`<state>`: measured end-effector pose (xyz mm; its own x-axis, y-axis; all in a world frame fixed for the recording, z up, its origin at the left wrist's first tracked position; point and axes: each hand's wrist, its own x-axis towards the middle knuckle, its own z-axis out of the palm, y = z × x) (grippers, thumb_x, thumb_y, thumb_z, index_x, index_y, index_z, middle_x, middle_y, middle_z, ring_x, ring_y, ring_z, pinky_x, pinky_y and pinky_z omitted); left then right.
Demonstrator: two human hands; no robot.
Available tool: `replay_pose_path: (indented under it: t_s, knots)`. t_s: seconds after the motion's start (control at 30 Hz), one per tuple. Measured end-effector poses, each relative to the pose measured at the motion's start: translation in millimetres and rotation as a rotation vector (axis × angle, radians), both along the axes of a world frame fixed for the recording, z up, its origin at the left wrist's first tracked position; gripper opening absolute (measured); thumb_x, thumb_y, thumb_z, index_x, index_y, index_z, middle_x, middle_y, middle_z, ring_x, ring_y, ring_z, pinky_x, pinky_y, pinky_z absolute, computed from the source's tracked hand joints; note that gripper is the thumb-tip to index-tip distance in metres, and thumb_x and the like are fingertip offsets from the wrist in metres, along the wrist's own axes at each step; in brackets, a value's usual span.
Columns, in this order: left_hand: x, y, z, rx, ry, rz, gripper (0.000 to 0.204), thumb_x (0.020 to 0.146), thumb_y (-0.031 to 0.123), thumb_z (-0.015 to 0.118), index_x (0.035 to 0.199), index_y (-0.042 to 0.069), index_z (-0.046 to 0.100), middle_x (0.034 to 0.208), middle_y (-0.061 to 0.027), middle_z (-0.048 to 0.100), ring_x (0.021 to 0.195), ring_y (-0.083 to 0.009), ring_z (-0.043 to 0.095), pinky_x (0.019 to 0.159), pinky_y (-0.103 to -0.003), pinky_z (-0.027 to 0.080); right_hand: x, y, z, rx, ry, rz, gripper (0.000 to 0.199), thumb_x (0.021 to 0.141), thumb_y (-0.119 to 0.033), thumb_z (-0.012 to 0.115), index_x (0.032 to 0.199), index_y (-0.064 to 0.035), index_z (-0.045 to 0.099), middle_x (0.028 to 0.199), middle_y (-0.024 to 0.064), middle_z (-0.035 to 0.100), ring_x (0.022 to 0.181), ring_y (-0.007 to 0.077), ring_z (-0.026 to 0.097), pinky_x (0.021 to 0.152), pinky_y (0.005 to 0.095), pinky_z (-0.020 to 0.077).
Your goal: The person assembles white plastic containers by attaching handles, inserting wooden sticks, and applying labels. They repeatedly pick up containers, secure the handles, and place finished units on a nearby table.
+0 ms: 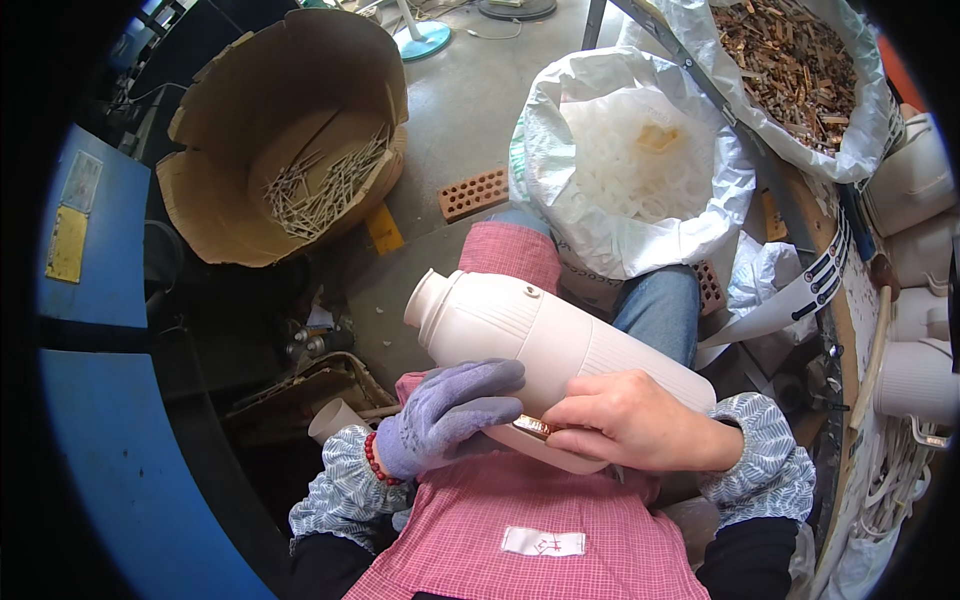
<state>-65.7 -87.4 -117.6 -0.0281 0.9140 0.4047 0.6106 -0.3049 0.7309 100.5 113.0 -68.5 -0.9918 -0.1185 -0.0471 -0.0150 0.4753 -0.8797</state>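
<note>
A cream-white plastic flask shell (530, 335) with a ribbed body and a narrow neck lies across my lap, neck pointing up-left. My left hand (445, 415), in a purple knit glove, grips the shell's near side. My bare right hand (625, 420) rests on the shell's lower end and pinches a small copper-coloured metal piece (532, 427) against it, between the two hands.
A cardboard box (290, 140) holding several thin metal rods sits at upper left. A white sack (640, 170) of white plastic rings stands ahead; another sack (800, 70) of brown metal pieces at upper right. More white shells (915, 380) are stacked at right. A blue machine panel (100, 400) stands left.
</note>
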Motion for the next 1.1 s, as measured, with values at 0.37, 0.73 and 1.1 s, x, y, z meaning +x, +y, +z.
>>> replay_pose_path:
  t_s: [0.37,0.73,1.1]
  knots:
    - [-5.2,4.6,-1.9,0.057,-0.048,0.006,0.055,0.069,0.016,0.081,0.118,0.008,0.058,0.129,-0.0224,0.054,0.109,-0.0343,0.062,0.088,-0.042,0.052,3.7,-9.8,-1.7,0.005,0.076,-0.117,0.016,0.085,-0.02,0.065,0.093,-0.0053,0.067,0.079,0.0113,0.061,0.073,0.03,0.063,0.065,0.0382,0.0514]
    - [-7.1,4.0,17.8,0.001,0.226,-0.082,0.046,0.07,0.019,0.076,0.113,0.009,0.063,0.121,-0.0133,0.059,0.103,-0.0282,0.063,0.087,-0.042,0.051,9.4,-24.4,-5.1,0.147,0.155,-0.143,0.014,0.084,-0.022,0.066,0.083,-0.0081,0.066,0.075,0.0095,0.059,0.068,0.028,0.062,0.061,0.0383,0.0513]
    - [-10.1,79.5,55.9,-0.023,0.151,-0.003,0.059,0.067,0.039,0.08,0.113,0.006,0.063,0.119,-0.0181,0.059,0.113,-0.0371,0.055,0.098,-0.049,0.042,90.3,25.5,5.0,0.352,0.332,-0.534,0.038,0.076,-0.021,0.072,0.106,0.0004,0.065,0.089,0.0157,0.068,0.079,0.0308,0.066,0.072,0.0371,0.0526]
